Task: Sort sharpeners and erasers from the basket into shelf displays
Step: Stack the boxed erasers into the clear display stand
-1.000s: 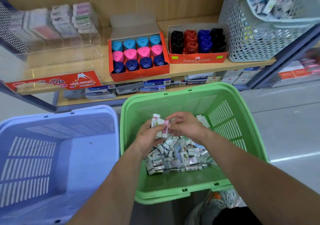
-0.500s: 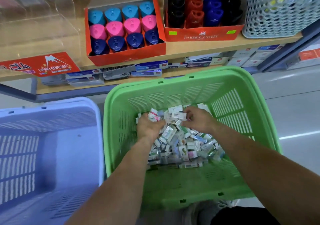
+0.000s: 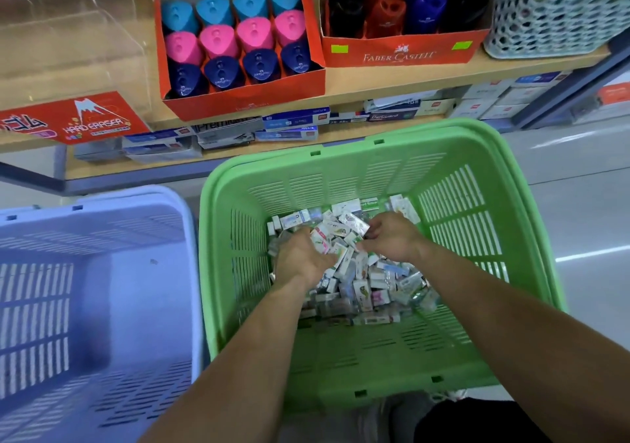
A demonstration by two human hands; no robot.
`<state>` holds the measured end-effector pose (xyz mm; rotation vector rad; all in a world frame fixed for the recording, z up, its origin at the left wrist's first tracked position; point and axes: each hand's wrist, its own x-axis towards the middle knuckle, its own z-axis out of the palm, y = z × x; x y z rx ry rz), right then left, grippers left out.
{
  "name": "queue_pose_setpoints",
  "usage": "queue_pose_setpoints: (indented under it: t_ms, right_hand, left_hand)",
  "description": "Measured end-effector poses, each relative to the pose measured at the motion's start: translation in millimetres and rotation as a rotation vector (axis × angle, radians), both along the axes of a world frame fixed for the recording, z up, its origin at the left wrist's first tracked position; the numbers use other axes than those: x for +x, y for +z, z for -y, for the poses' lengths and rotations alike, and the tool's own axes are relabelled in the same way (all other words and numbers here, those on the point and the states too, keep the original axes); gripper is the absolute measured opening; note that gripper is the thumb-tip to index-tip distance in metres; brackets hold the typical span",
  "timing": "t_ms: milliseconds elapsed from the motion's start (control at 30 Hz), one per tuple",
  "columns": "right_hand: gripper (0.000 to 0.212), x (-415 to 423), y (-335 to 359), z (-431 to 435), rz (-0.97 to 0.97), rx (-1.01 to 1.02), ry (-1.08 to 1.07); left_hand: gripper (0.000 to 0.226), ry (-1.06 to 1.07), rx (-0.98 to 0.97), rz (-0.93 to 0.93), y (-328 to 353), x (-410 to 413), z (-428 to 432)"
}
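Curled round a small handful of wrapped erasers (image 3: 368, 282), the left hand (image 3: 298, 258) grips them at the pile's 9 o'clock edge. Just beside it, at the pile's 12 o'clock, the right hand (image 3: 395, 238) bends its fingers onto erasers at the top of the heap, and its fingertips pinch one. The pile lies on the floor of the green basket (image 3: 341, 183), toward its 12 o'clock wall.

At 9 o'clock from that basket stands a blue basket (image 3: 102, 200), the two rims touching or nearly so. At 12 o'clock runs the shelf (image 3: 375, 81). On it, from the left:
- a clear case (image 3: 68, 33) with a red "Hard Eraser" label (image 3: 81, 120)
- a red box (image 3: 245, 105) of teal, pink and navy sharpeners (image 3: 235, 40)
- a second box (image 3: 402, 54) of black, red and blue ones
- a pale lattice basket (image 3: 559, 9) at 2 o'clock
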<state>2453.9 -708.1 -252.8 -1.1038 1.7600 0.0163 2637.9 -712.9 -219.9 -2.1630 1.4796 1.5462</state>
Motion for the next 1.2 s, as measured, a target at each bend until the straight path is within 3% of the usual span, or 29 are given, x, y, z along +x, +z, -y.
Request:
queue_pose_setpoints:
  t_ms: [300, 467, 633, 733, 867, 967, 1033, 1100, 1200]
  right_hand:
    - [0.036, -6.5, 12.6, -4.4, 0.211, -0.116, -0.323]
    - [0.025, -2.5, 44.3, 4.3, 0.359, -0.169, -0.313]
    - [0.027, 10.4, 84.6, 15.1, 0.528, -0.182, -0.308]
    - [0.031, 14.8, 94.1, 15.2, 0.575, -0.208, -0.357]
    - [0.018, 29.2, 85.0, 5.9, 0.533, -0.216, -0.351]
    - [0.006, 27.3, 72.5, 2.5, 0.538, -0.179, -0.367]
    - [0.006, 20.6, 55.5, 2.4, 0.348, -0.197, -0.206]
    - [0.022, 19.8, 35.7, 1.0, 0.167, -0.175, -0.002]
    - [0.055, 30.5, 11.6, -1.4, 0.066, -0.141, 0.182]
  left_hand:
    - [0.082, 0.176, 0.048, -0.108, 9.6, -7.5, -2.4]
    - [0.093, 0.423, 0.060, -0.309, 23.9, -3.0, 0.1]
    - [0.119, 0.470, 0.090, -0.499, 17.6, 6.3, -0.9]
    - [0.096, 0.463, 0.088, -0.568, 37.4, 10.2, -4.2]
    - [0.120, 0.448, 0.045, -0.536, 56.3, 9.2, -8.4]
    - [0.099, 0.493, 0.009, -0.447, 58.5, 8.2, -10.2]
    - [0.089, 0.500, 0.008, -0.378, 48.3, 10.6, -10.6]
    - [0.086, 0.519, 0.001, -0.346, 39.0, 15.0, -7.6]
    - [0.085, 0.563, -0.016, -0.307, 34.2, 17.9, -2.4]
